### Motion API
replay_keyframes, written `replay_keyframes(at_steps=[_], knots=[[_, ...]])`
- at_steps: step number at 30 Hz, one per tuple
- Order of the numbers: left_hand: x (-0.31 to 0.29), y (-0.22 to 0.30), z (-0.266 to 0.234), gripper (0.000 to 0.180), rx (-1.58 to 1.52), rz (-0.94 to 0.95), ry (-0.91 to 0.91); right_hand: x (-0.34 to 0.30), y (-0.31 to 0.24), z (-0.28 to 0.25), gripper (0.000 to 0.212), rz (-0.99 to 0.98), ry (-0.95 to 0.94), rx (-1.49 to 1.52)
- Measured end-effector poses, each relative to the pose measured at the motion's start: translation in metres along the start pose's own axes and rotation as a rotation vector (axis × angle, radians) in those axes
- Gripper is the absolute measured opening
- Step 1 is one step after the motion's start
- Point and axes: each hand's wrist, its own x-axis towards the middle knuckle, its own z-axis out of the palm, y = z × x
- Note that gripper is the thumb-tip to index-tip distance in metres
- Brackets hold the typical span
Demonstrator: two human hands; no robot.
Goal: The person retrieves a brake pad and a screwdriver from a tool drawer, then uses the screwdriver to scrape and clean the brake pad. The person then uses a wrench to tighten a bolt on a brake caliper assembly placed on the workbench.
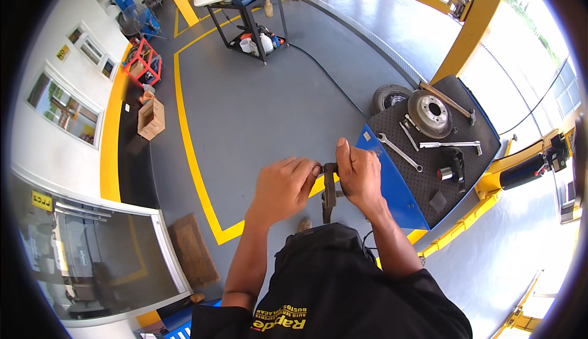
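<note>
In front of my body I hold a dark, narrow metal bracket (329,193), which looks like a brake caliper bracket. My left hand (284,186) is closed, pinching its upper end from the left. On its other side, my right hand (360,177) is closed round it with the thumb pointing up. The fingers hide part of the bracket. To the right, a combination wrench (400,153), a second wrench (409,135), a ratchet (450,145), a brake disc (430,115), a hammer (452,103) and a dark brake caliper (454,162) lie on a black mat.
The mat tops a blue workbench (395,199) close to my right arm. Beyond it stand a tyre (390,98) and a yellow lift post (471,30). Farther off is a black trolley (246,23) with bottles; a cardboard box (151,119) lies along the left wall.
</note>
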Motion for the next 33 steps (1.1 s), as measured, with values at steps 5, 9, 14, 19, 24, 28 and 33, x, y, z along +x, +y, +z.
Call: replay_keyframes(at_steps=[5,9,14,19,24,28,33], knots=[[-0.001,0.005,-0.006,0.018,-0.212,-0.157,-0.057,-0.001,0.003,0.006,0.057,-0.011,0.051,0.076],[-0.006,0.007,0.005,0.019,-0.258,-0.146,0.008,-0.001,0.008,0.009,0.055,-0.001,0.094,0.135],[-0.005,0.006,0.006,0.013,-0.148,-0.085,-0.031,-0.004,0.010,0.007,0.057,0.014,0.075,0.135],[-0.006,0.004,0.006,0.013,-0.153,-0.110,-0.060,-0.013,0.008,0.004,0.058,0.038,0.038,0.086],[-0.004,0.012,0.011,0.012,-0.228,-0.194,-0.004,-0.014,0.006,0.003,0.055,-0.010,0.092,0.118],[-0.003,0.025,0.015,0.013,-0.347,-0.335,0.007,-0.012,0.011,0.003,0.052,0.027,0.092,0.087],[-0.004,0.031,0.013,0.020,-0.460,-0.503,-0.055,-0.014,0.014,0.000,0.050,0.065,0.055,0.101]])
